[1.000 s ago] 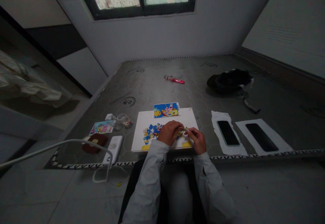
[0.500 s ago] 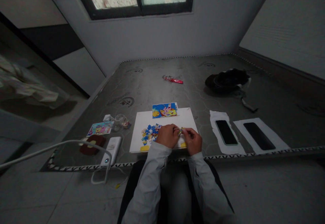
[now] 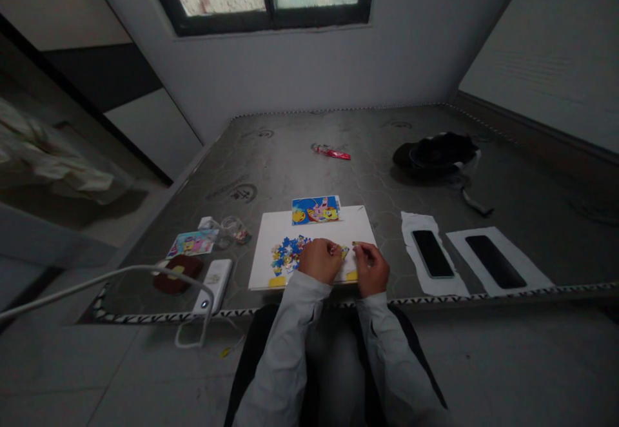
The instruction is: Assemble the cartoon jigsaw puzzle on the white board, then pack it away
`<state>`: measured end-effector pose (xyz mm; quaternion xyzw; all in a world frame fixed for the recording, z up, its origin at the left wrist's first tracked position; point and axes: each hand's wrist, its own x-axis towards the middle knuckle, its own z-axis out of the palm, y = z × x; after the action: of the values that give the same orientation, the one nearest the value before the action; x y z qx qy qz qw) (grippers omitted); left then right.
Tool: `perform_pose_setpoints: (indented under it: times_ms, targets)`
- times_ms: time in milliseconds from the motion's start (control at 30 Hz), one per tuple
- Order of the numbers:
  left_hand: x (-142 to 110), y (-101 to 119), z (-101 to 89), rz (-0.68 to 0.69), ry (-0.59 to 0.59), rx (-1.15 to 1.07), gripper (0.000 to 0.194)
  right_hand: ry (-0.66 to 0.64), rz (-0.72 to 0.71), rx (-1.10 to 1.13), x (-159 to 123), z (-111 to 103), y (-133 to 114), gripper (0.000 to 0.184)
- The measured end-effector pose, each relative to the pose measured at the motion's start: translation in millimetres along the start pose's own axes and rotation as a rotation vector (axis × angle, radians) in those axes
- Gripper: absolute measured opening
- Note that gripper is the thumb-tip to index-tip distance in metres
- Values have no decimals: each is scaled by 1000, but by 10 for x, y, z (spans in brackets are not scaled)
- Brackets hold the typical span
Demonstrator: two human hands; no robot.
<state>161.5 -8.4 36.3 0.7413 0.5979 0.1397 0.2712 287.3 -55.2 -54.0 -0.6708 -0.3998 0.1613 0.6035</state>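
Note:
My left hand (image 3: pixel 320 260) is closed on some joined puzzle pieces (image 3: pixel 344 251), whose yellowish edge sticks out past the fingertips. Just to its right, my right hand (image 3: pixel 372 268) pinches a small puzzle piece (image 3: pixel 354 244), a little apart from the ones in the left. Both hands are over a white board (image 3: pixel 271 226). Loose blue and multicoloured jigsaw pieces (image 3: pixel 286 254) lie heaped on the board left of my left hand, which covers part of them. At the board's far edge rests a cartoon picture card (image 3: pixel 316 210) with a blue background.
Left of the board are a white power strip (image 3: pixel 217 278) with a cable, a brown case (image 3: pixel 178 275), a second picture card (image 3: pixel 192 244) and a clear container (image 3: pixel 232 228). Phones (image 3: pixel 432 254) lie on white sheets at right. Farther back are a dark cap (image 3: pixel 435 155) and a red item (image 3: pixel 333 152).
My right hand has drawn slightly away to the right, so a gap now shows between the pieces in the two hands. The view has shifted slightly.

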Motion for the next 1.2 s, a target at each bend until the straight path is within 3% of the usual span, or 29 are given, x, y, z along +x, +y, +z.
perform_pose_setpoints:
  times_ms: [100,267,433,567,833,967,1200]
  targets:
    - [47,-104,-59,-30,11,-13,21,3,59,53,31,-10,12,34]
    - [122,-271,-97,66,-16,-136,19,-118,77,-38,13,17,-74,36]
    - [148,-282,1,160,-65,-255,17,-202,46,-56,-4,22,-117,32]
    - [171,-273,119,190,-64,-227,17,-265,36,-46,-4,13,-100,30]
    - [194,-315,99,135,0,-220,17,-86,78,-50,21,9,-37,36]
    - [207,-336,67,98,25,-232,15,-134,9,-156,10,25,3,32]
    - [271,-464,144,75,-122,-246,19,-316,-179,-313,-28,82,13,21]
